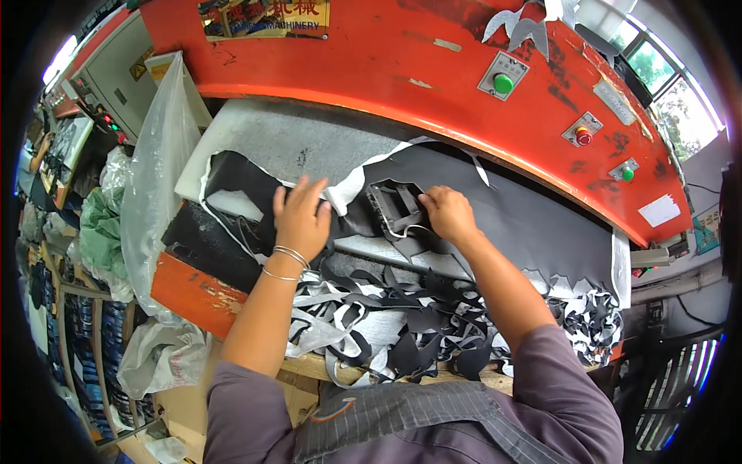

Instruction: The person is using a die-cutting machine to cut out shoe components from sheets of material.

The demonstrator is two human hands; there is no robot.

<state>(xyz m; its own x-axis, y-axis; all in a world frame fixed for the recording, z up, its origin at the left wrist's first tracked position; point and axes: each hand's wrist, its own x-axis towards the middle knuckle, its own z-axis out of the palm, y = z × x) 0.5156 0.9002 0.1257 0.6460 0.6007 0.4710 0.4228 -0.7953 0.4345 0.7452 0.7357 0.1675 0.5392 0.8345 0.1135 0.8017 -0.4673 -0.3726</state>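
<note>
Thin black sheet material (pixel 533 216) with a white underside lies across the work surface, its edges cut ragged. On it rests a cutting die (pixel 396 207), a dark metal frame with crossbars inside. My right hand (pixel 450 215) has its fingers closed on the die's right edge. To the left of the die, my left hand (pixel 301 224) lies with fingers spread over the sheet, beside a curled white edge (pixel 349 189), holding nothing. Nearer to me is a heap of black and white offcuts (pixel 417 332).
Along the back runs the red beam (pixel 371 66) of a press, bearing a green button (pixel 503 83), a red button (pixel 583 136) and another green button (pixel 627 175). A pale cutting board (pixel 286 135) lies under the sheet. Clear plastic (pixel 154 185) hangs at the left.
</note>
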